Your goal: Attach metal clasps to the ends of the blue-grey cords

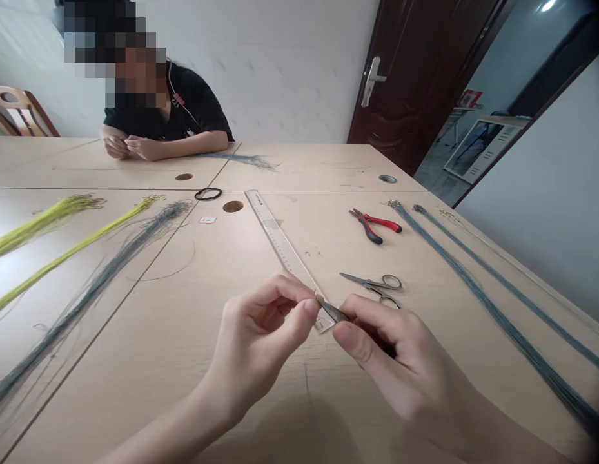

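Thumb and forefinger of my left hand (267, 328) pinch a tiny metal piece (315, 293), whose tip just shows above the fingertips. A faint thin cord (306, 370) shows below that hand. My right hand (393, 351) is closed around a pointed grey metal tool (332, 310), like fine-nosed pliers; its handles are hidden by the palm. The tool's tip meets the left fingertips. Under both hands lies a clear ruler (277, 241), slanting across the table. Beyond my right hand rest small scissors (371, 283) and red-and-black pliers (374, 225).
Grey-blue cord bundles (466, 283) lie at the right and another bundle (106, 274) at the left, beside yellow cord bundles (71, 258). Tiny metal bits (313, 252) and a black band (208, 194) are on the table. A person (193, 109) sits opposite, forearms on the table.
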Demonstrator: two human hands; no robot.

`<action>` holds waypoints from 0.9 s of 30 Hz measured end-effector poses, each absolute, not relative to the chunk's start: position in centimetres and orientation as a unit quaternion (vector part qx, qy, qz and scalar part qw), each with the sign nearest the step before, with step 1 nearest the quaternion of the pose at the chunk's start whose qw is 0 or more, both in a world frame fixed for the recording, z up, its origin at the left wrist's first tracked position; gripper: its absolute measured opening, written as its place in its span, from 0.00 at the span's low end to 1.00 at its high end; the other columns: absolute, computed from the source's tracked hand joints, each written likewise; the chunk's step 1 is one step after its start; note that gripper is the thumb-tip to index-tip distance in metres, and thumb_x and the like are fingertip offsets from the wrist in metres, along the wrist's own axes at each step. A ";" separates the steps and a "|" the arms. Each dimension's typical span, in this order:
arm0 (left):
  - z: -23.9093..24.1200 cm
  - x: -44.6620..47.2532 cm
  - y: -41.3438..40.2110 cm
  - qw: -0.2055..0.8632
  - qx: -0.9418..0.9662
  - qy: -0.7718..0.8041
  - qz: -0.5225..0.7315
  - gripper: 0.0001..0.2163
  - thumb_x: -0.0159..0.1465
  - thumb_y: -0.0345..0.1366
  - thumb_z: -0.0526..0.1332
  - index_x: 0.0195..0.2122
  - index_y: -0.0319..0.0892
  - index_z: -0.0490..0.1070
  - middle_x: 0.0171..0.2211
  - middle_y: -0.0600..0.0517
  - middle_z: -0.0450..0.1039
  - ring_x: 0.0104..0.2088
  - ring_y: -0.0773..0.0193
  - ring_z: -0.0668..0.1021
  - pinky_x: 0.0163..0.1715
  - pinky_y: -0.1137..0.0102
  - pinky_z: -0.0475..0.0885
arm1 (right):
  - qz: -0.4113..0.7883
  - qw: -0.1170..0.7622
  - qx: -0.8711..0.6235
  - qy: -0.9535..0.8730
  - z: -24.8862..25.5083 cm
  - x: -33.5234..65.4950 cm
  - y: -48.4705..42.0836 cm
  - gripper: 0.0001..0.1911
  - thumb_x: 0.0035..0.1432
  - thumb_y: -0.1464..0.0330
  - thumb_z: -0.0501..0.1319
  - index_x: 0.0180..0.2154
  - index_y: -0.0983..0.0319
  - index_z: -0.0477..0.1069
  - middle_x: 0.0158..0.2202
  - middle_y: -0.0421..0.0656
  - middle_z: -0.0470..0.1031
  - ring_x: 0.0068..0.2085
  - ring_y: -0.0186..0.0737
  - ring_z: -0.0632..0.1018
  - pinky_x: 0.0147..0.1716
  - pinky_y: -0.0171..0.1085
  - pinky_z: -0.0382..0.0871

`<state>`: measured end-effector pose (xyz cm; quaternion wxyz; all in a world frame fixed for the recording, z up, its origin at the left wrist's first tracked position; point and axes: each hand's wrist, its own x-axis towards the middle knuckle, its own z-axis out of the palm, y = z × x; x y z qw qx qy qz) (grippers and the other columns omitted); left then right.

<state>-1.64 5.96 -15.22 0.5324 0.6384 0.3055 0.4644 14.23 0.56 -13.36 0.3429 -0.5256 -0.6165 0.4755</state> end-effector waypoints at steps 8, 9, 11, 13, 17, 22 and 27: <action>-15.3 -1.7 5.9 0.531 0.641 0.306 0.461 0.08 0.63 0.32 0.58 0.26 0.40 0.68 0.25 0.54 0.68 0.28 0.69 0.70 0.27 0.74 0.66 | 0.488 0.324 -0.532 -0.611 -12.6 14.2 0.6 0.18 0.64 0.57 0.50 0.26 0.61 0.57 0.21 0.34 0.49 0.22 0.29 0.53 0.19 0.32 0.48; -15.4 -1.7 5.9 0.531 0.641 0.307 0.461 0.08 0.63 0.32 0.58 0.26 0.40 0.68 0.26 0.54 0.68 0.28 0.69 0.70 0.27 0.74 0.66 | 0.484 0.324 -0.535 -0.612 -12.7 14.2 0.6 0.18 0.64 0.57 0.50 0.26 0.61 0.57 0.21 0.34 0.49 0.22 0.29 0.53 0.19 0.32 0.48; -15.4 -1.8 6.0 0.530 0.641 0.309 0.461 0.08 0.63 0.32 0.58 0.26 0.40 0.68 0.26 0.54 0.68 0.28 0.69 0.70 0.28 0.74 0.66 | 0.480 0.324 -0.539 -0.612 -12.7 14.2 0.7 0.18 0.64 0.57 0.49 0.26 0.61 0.57 0.20 0.34 0.49 0.22 0.29 0.53 0.19 0.32 0.48; -15.4 -1.8 6.0 0.530 0.640 0.309 0.462 0.08 0.63 0.32 0.58 0.26 0.40 0.68 0.25 0.54 0.68 0.28 0.69 0.70 0.27 0.74 0.66 | 0.481 0.323 -0.539 -0.611 -12.8 14.1 0.7 0.18 0.64 0.56 0.49 0.27 0.61 0.58 0.21 0.34 0.49 0.22 0.29 0.53 0.20 0.32 0.48; -15.2 -1.8 5.9 0.531 0.639 0.310 0.462 0.08 0.63 0.32 0.58 0.26 0.40 0.68 0.25 0.54 0.68 0.27 0.69 0.70 0.27 0.74 0.66 | 0.492 0.324 -0.535 -0.606 -12.7 14.1 0.6 0.18 0.64 0.56 0.49 0.27 0.61 0.57 0.20 0.33 0.48 0.22 0.29 0.53 0.19 0.32 0.47; -15.2 -1.6 5.8 0.536 0.639 0.305 0.459 0.07 0.62 0.32 0.58 0.26 0.40 0.69 0.25 0.53 0.69 0.28 0.69 0.71 0.28 0.75 0.67 | 0.492 0.328 -0.530 -0.608 -12.6 14.2 0.8 0.18 0.64 0.58 0.50 0.25 0.61 0.54 0.21 0.34 0.48 0.22 0.29 0.53 0.19 0.32 0.47; -15.3 -1.6 5.9 0.532 0.640 0.309 0.460 0.08 0.62 0.32 0.58 0.26 0.40 0.69 0.25 0.53 0.69 0.27 0.69 0.70 0.27 0.74 0.67 | 0.474 0.325 -0.537 -0.617 -12.7 14.1 0.8 0.19 0.64 0.57 0.50 0.25 0.61 0.54 0.21 0.34 0.49 0.22 0.29 0.54 0.20 0.32 0.48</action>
